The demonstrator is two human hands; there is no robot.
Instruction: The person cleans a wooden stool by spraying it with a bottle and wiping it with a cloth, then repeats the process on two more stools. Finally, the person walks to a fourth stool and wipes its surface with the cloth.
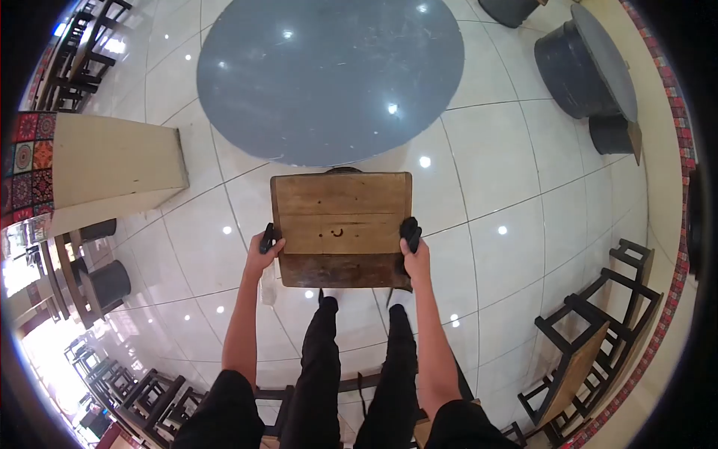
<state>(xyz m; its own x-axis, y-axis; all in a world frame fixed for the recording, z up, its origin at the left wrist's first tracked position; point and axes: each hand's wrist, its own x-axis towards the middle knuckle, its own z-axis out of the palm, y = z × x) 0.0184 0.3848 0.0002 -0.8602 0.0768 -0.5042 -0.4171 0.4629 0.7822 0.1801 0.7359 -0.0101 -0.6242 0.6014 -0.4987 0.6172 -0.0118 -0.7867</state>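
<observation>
In the head view a wooden board or small tabletop (340,213) with a darker lower strip lies in front of my body. My left hand (263,251) is at its left side, fingers closed on a black part there. At the right side my right hand (416,251) is wrapped round another black part beside the board's edge. Something pale and translucent (268,287) hangs below my left hand. What supports the board is mostly hidden beneath it.
A large grey round table (329,82) stands just beyond the board. At the left is a beige pillar (120,161). Dark wooden chairs (568,374) are at lower right, more stools (153,396) at lower left. A grey round-topped drum (565,71) is upper right.
</observation>
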